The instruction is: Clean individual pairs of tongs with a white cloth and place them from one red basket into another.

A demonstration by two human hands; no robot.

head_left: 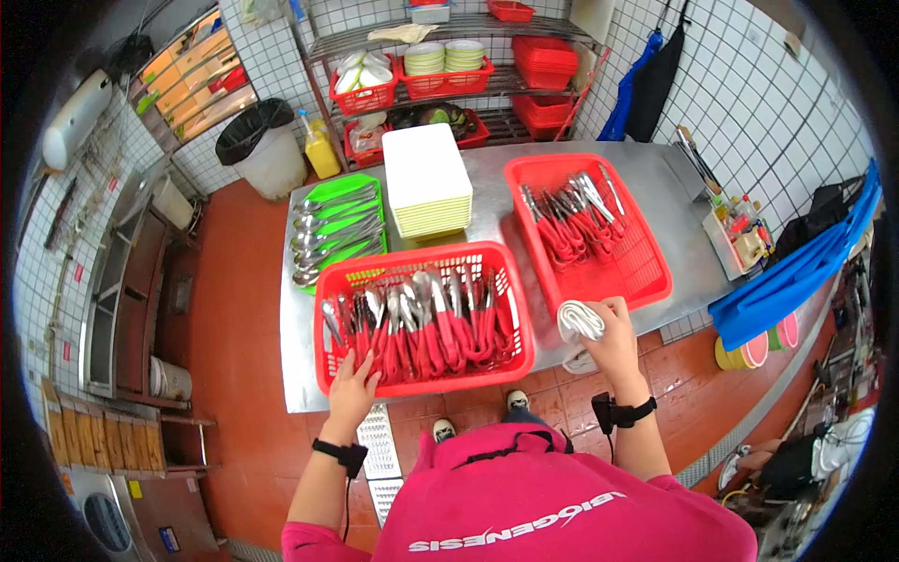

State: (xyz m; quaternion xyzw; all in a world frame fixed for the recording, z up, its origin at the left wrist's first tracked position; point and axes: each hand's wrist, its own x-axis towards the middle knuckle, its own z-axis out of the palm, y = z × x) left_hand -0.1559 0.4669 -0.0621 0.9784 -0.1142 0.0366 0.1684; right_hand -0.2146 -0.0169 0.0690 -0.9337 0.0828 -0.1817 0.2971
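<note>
A red slotted basket (521,348) stands at the table's near edge. It is full of metal utensils with red handles, which look like tongs (434,323), handles toward me. My left hand (354,386) rests at the basket's near left corner, fingers spread and touching the handles there. It grips nothing that I can see. My right hand (613,348) is closed around a folded white cloth (582,320), held up just in front of a second red basket (599,281). More red-handled tongs (573,220) lie in the far part of that basket.
A stack of pale trays (429,178) and a green tray of spoons (330,245) stand behind the near basket on the metal table (302,375). A shelf (375,42) with red baskets and bowls is beyond. A blue cloth (796,272) hangs at the right.
</note>
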